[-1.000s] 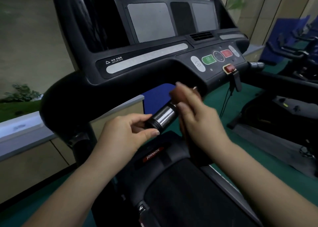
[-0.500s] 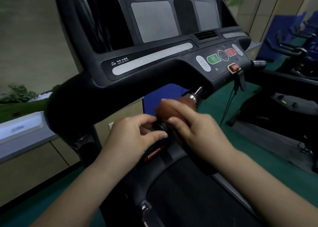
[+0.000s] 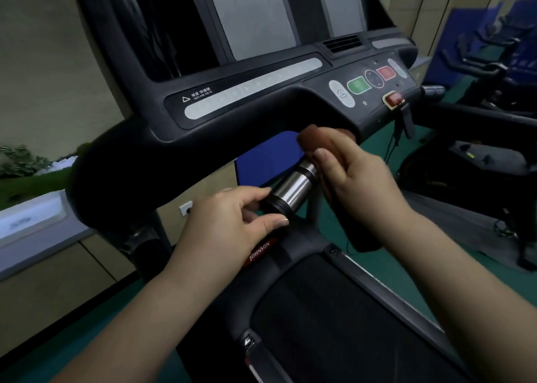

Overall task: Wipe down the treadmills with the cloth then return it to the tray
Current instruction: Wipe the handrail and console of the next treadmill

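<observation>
A soft, limp brown cloth [image 3: 312,137] is being pressed round the upper end of the slick metal grip bar [image 3: 293,191] by the curled right hand [image 3: 357,179], while the bar's lower black end is being pinched by the left hand [image 3: 229,225].

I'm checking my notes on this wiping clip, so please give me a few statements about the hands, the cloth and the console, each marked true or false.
1. The right hand holds a brown cloth against the upper end of the metal handle. True.
2. The left hand lies flat on the belt. False: it grips the handle's lower, black end.
3. The green button sits left of the red button on the console. True.
4. The cloth covers the whole handle. False: its shiny middle part is bare.
5. The cloth is spread over the console's buttons. False: it is below the console, at the handle.
</observation>
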A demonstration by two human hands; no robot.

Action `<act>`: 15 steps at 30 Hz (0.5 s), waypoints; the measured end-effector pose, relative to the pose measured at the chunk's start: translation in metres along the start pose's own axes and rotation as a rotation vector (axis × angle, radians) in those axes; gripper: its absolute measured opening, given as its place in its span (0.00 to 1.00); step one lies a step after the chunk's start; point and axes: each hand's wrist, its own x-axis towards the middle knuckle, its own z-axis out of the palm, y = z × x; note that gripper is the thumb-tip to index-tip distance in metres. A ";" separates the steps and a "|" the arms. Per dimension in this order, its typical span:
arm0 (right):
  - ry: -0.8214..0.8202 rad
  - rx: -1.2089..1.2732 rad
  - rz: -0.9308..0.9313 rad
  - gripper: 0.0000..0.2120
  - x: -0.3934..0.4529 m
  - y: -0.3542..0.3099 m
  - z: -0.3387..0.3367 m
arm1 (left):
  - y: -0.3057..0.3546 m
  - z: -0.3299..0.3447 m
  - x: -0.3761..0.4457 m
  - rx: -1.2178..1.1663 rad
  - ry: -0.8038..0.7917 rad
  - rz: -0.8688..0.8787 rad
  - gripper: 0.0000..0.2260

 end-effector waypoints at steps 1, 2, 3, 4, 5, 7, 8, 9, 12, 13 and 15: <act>-0.024 -0.003 -0.015 0.17 -0.004 -0.005 0.001 | 0.000 0.000 0.000 0.002 -0.001 -0.001 0.21; -0.071 -0.004 -0.052 0.18 -0.012 -0.014 0.004 | 0.000 -0.001 0.000 0.005 -0.002 -0.005 0.20; -0.133 -0.007 -0.102 0.18 -0.022 -0.024 0.007 | 0.001 -0.001 0.001 0.014 -0.002 -0.006 0.19; -0.194 -0.015 -0.134 0.19 -0.031 -0.032 0.010 | 0.001 -0.001 0.001 0.029 -0.003 -0.001 0.18; -0.230 -0.025 -0.146 0.20 -0.035 -0.036 0.010 | 0.001 -0.001 0.001 0.042 -0.002 0.007 0.17; -0.217 -0.045 -0.117 0.20 -0.023 -0.030 0.006 | 0.002 -0.001 0.000 0.047 0.004 0.013 0.19; -0.182 -0.057 -0.075 0.20 -0.009 -0.021 0.002 | 0.002 -0.001 0.000 0.048 0.003 0.011 0.20; -0.144 -0.067 -0.021 0.19 0.005 -0.012 -0.003 | 0.002 -0.002 0.000 0.049 0.001 0.011 0.21; -0.091 -0.077 0.068 0.17 0.024 0.001 -0.012 | 0.004 -0.002 -0.001 0.041 -0.005 0.010 0.22; -0.105 -0.086 0.054 0.18 0.018 -0.003 -0.010 | 0.004 -0.002 -0.001 0.032 -0.002 0.004 0.22; -0.171 -0.084 -0.043 0.19 -0.008 -0.020 -0.001 | 0.003 -0.001 -0.001 0.026 -0.002 -0.011 0.20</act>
